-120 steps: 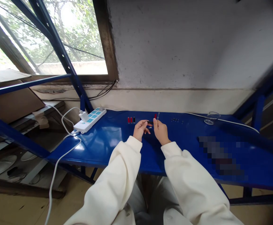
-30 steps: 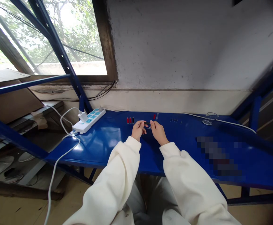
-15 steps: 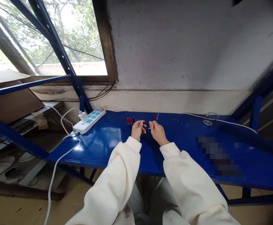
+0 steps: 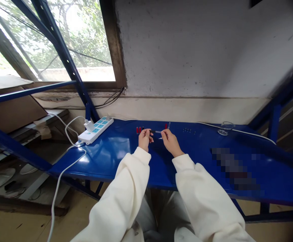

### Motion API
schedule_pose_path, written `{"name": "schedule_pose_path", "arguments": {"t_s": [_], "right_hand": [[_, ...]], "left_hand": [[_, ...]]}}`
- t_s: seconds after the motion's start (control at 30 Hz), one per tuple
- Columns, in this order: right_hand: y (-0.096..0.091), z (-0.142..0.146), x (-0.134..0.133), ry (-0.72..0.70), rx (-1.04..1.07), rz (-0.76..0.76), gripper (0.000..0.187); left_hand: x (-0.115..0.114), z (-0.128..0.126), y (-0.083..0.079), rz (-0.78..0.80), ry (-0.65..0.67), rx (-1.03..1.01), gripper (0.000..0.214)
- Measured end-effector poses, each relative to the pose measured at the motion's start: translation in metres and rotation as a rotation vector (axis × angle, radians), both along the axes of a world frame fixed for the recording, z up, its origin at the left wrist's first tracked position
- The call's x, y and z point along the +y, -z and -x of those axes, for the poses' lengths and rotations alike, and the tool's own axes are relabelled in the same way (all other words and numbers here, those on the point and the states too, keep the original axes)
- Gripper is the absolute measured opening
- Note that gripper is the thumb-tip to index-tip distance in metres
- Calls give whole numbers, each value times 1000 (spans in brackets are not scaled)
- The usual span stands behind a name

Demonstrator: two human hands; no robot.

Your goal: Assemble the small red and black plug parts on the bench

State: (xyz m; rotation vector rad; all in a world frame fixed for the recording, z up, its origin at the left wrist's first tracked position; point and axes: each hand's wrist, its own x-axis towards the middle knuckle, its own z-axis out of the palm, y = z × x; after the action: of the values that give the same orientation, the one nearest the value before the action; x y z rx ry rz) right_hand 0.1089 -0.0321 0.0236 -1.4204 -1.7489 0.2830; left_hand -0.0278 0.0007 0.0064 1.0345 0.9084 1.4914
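Observation:
A slim pen [image 4: 155, 131], black toward its left and clear or silvery toward its right, spans the gap between my hands above the blue table. My left hand [image 4: 144, 139] pinches its dark end. On the clear end, the thumb and fingers of my right hand [image 4: 171, 142] are closed. A small white pointed piece [image 4: 160, 138] shows beside my right fingertips; whether it is held or lies on the table, I cannot tell. Behind my left hand stand small red pieces [image 4: 138, 130] and a dark one [image 4: 143, 128], partly covered. Past my right hand are another red piece [image 4: 166, 126] and a clear one [image 4: 169, 125].
Several tiny pieces [image 4: 187, 130] lie right of centre on the blue table [image 4: 111, 158]. A clear glass container [image 4: 226, 127] is at the back right, near a white cable. A white power strip [image 4: 96, 130] with a plug sits at the left. A blurred-out patch covers the right side.
My hands have drawn slightly apart, the left one moving left and the right one a little right. More of the pen's clear part now shows between them.

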Motion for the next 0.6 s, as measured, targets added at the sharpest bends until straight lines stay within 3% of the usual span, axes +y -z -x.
{"name": "schedule_pose_path", "arguments": {"t_s": [0.17,0.37,0.53,0.6], "right_hand": [[1,3,0,-23,23,-28,30],[1,0,0,36,216,-106,32],[3,2,5,-26,342,-109,30],[6,4,8,-94,325,-68,29]], "left_hand": [[-2,-1,-1,-12,22,11,31],[-4,1,-5,27,-88,-64,30],[-9,-4,-7,9,161,-9,34],[-10,-6,-7,13,203,-20,36]]}}
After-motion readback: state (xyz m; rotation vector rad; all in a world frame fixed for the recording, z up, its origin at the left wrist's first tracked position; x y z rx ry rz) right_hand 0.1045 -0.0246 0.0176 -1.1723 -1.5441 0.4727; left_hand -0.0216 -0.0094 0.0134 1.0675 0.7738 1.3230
